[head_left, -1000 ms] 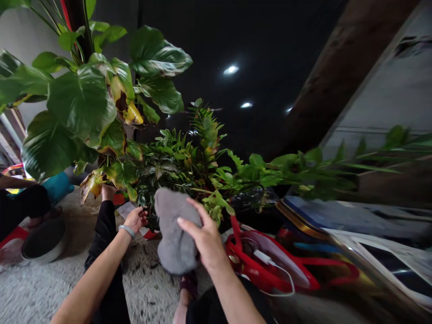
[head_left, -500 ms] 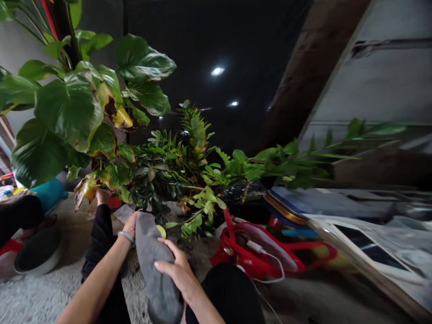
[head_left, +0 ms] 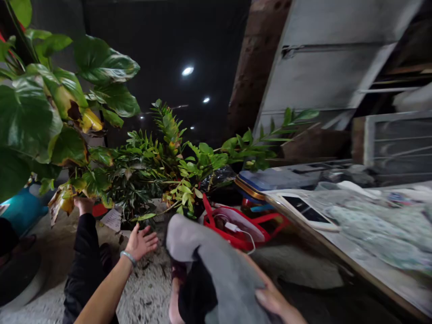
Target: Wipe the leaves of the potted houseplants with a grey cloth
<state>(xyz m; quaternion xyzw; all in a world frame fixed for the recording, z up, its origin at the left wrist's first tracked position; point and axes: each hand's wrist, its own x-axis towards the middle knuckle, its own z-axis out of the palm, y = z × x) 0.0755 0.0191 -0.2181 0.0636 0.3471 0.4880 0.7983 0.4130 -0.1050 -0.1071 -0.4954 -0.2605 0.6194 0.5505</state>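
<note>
My right hand [head_left: 275, 297] grips a long, soft grey fabric piece with a rounded end [head_left: 224, 263], its thumb pressed on the near part. The piece slants over my right leg and hides part of it; most of the right hand's fingers lie behind the fabric. To the left of its far end, my left hand [head_left: 143, 242] is open, palm up and fingers spread, holding nothing. A bangle [head_left: 128, 257] sits on that wrist. A printed paper [head_left: 112, 219] lies beyond the left hand, near the plants' base.
Leafy plants [head_left: 185, 166] stand ahead, with larger leaves [head_left: 30, 117] at left. A red bag [head_left: 248, 225] holding a white charger [head_left: 232, 227] is right of centre. On the right-hand table lies a white-framed device [head_left: 307, 211]. A basin [head_left: 40, 279] and a teal object [head_left: 25, 211] are left.
My left hand has let go of the grey fabric piece and opened. My right hand has carried the piece to the right and nearer to me. The view has turned right.
</note>
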